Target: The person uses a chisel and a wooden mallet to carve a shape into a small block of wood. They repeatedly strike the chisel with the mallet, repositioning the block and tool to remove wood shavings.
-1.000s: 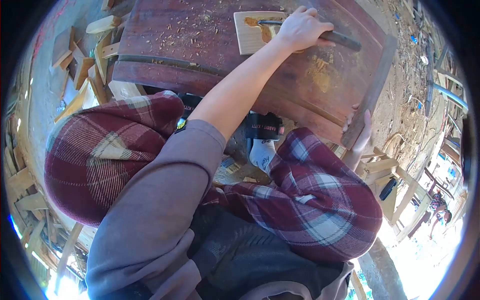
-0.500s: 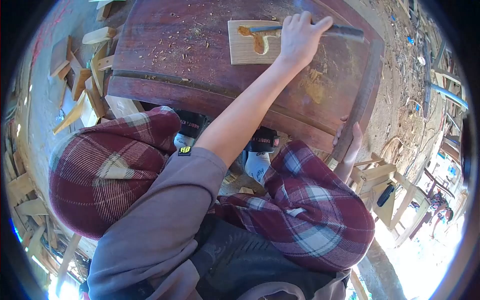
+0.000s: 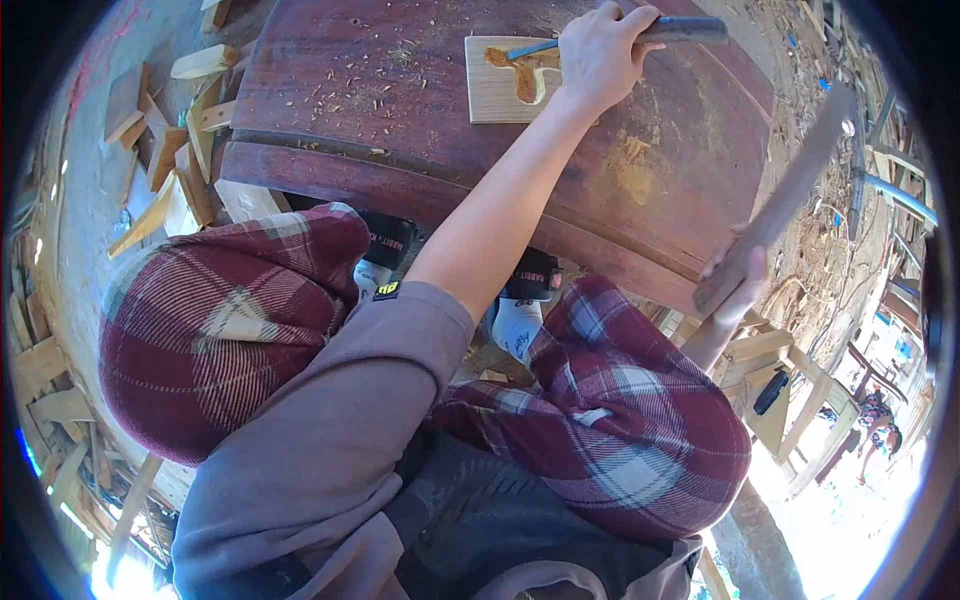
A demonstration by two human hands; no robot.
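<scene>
My left hand (image 3: 602, 58) is wrapped round a chisel (image 3: 690, 30), its dark handle pointing right. The chisel's narrow blade (image 3: 532, 48) slants down onto a pale wooden board (image 3: 490, 105). A curved recess is cut into that board, and the blade tip rests at the recess's upper part. Out to the right, my right hand (image 3: 738, 280) grips one end of a long flat wooden bar (image 3: 790, 195). The bar is raised beyond the table's right edge, apart from the chisel, and slightly blurred.
Wood chips lie scattered over the reddish-brown wooden table (image 3: 430, 160). Wood offcuts (image 3: 165, 160) are piled on the floor at left. My plaid-covered knees (image 3: 640, 420) are close to the table's near edge. A wooden frame (image 3: 770, 360) stands at right, with a person (image 3: 878, 425) farther off.
My right hand has swung the wooden bar outward to the right, off the table's edge. The chisel's handle end has moved up in the view, while its tip stays at the recess.
</scene>
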